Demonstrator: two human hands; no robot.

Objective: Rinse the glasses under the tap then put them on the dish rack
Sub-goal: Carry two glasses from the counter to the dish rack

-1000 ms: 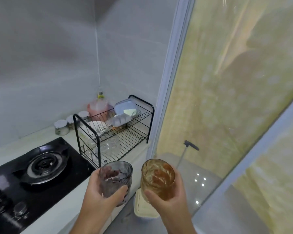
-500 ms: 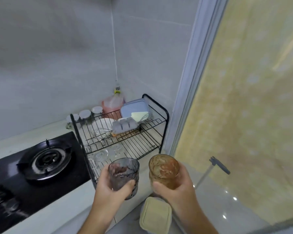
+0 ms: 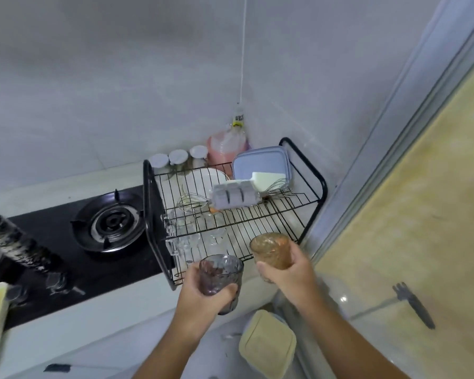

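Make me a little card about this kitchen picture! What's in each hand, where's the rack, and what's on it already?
left hand: grips the grey glass, upright
right hand: grips the amber glass, upright
glasses: apart from each other, near the rack's front edge, not yet set on it
dish rack: black wire, on the counter in the corner, right of the stove burner
on the rack: white plate, whisk, blue lidded box, clear glasses lower down
tap: not in view
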